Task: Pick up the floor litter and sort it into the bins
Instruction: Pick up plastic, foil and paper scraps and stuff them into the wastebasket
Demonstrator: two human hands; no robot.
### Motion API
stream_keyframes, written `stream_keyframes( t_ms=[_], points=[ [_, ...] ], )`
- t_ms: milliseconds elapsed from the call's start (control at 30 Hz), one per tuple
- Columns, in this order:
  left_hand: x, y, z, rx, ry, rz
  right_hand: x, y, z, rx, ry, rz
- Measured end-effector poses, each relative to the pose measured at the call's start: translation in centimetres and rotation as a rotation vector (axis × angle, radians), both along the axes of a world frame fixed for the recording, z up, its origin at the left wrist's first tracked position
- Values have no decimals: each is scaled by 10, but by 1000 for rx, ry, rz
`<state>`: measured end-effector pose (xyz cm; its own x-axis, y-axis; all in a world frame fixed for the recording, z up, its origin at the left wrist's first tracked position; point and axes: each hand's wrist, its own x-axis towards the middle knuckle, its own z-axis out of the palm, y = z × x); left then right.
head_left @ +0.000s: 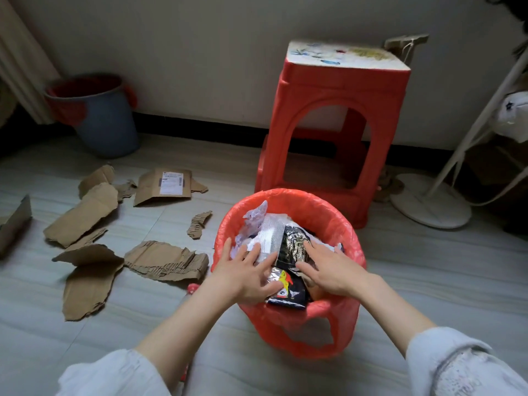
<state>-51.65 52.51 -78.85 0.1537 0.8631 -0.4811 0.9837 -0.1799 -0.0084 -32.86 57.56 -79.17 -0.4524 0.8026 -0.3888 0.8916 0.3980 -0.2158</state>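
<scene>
Fingers (pixel 258 250) of left hand (pixel 245 274) spread and nearly straight, pressing down on white crumpled plastic (pixel 263 227) and the edge of a black foil snack wrapper (pixel 291 270); nothing gripped. Fingers of right hand (pixel 333 270) also extended, lying flat on the same wrapper, thumb pointing left across it; no pinch visible.

Head view only:
- Wrapper sits on top of the fill inside the near bin (pixel 288 324), lined with a red plastic bag. Long axis runs near-to-far, tilted slightly right at the far end; printed yellow-and-red end nearest the camera, silver crinkled end pointing away toward the red stool (pixel 334 115).
- White plastic packed in far-left part of the bin, touching the wrapper.
- Second bin (pixel 107 121), blue-grey with red liner, stands against the wall at far left, well apart from the near one.
- Torn cardboard pieces (pixel 165 260) scattered on the floor (pixel 428 281) left of the near bin. Closest piece lies just beside its rim, long axis left-right. One flattened piece with a white shipping label (pixel 171 182) lies further back, label facing up.
- Stool directly behind the near bin, just beside it.
- White fan base (pixel 428 201) at right, on the floor.
- Pale sleeves (pixel 457 364) at both forearms, pushed up.
</scene>
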Motion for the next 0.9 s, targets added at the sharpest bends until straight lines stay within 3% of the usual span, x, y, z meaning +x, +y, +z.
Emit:
stream_keyframes(
  t_ms=[167,300,567,700,900],
  points=[
    [15,14,-13,-21,85,-33,-7,1,1,187,-37,19],
    [26,23,-36,-145,116,19,1,-2,1,209,-26,-15],
    [34,39,-40,-198,57,25,31,-5,-10,341,69,-12],
    [28,37,-34,-106,-55,20,36,-5,-9,457,204,-342],
    [25,28,-16,52,-131,-10,40,3,-3,155,419,-1030]
  ],
)
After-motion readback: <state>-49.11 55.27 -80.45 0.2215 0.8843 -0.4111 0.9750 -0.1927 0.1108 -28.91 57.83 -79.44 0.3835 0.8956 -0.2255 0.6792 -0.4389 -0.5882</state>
